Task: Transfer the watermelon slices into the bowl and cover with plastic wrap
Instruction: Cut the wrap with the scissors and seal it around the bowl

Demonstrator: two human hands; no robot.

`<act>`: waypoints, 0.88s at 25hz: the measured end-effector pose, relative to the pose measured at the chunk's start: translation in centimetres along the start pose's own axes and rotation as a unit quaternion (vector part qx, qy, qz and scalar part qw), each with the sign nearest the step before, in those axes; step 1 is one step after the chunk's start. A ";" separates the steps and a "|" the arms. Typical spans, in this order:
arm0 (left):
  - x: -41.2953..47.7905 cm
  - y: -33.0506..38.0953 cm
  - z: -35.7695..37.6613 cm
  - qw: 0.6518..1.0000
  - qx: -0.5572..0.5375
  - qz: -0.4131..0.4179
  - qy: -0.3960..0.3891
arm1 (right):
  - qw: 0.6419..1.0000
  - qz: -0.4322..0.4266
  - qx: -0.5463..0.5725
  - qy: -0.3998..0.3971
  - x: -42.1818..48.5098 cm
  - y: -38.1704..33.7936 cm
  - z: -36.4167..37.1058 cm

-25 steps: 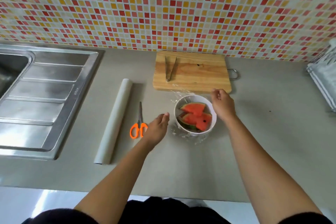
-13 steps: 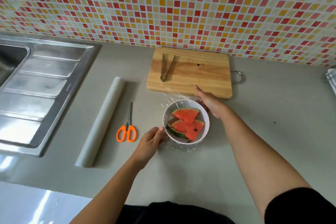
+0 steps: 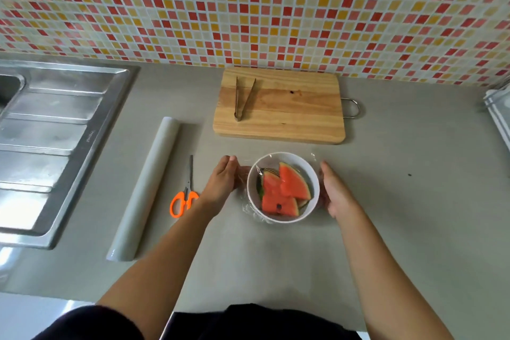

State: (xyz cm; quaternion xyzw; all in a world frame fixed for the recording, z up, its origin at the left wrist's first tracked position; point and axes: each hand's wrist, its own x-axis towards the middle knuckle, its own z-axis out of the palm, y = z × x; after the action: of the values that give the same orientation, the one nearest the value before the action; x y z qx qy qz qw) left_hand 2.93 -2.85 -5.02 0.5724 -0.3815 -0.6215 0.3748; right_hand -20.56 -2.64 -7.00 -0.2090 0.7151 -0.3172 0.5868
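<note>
A white bowl (image 3: 311,174) stands on the grey counter in front of the cutting board. Inside it lie three red watermelon slices (image 3: 287,190) with green rinds. Clear plastic wrap (image 3: 249,208) is stretched over the bowl and crinkles down around its sides. My left hand (image 3: 222,183) lies against the wrap at the bowl's left side, fingers straight. My right hand (image 3: 335,193) lies flat against the bowl's right side, fingers extended.
A wooden cutting board (image 3: 284,107) with metal tongs (image 3: 244,99) sits behind the bowl. Orange-handled scissors (image 3: 185,196) and a plastic wrap roll (image 3: 147,188) lie to the left. A steel sink drainer (image 3: 52,132) is at far left, a rack (image 3: 498,110) at far right.
My right hand came from the bowl's far rim down to its right side. My left hand moved up from the near-left edge to the left side. The bowl turned a little.
</note>
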 end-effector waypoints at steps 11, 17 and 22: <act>1.5 1.7 0.3 0.978 0.160 -0.101 -0.088 | 0.990 -0.012 -0.106 -0.095 -0.3 -4.1 -0.8; 1.9 1.6 -0.1 0.993 0.116 0.002 0.005 | 0.993 -0.094 -0.071 -0.026 0.8 -4.2 0.5; 1.8 1.3 -0.4 0.962 0.254 0.078 0.056 | 0.986 -0.144 0.011 0.080 1.5 -2.9 0.6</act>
State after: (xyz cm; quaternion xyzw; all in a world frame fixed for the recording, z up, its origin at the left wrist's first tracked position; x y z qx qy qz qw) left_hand 3.21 -5.03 -4.57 0.6513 -0.5487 -0.4402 0.2846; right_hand -20.54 -5.78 -6.11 -0.2774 0.7188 -0.4216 0.4783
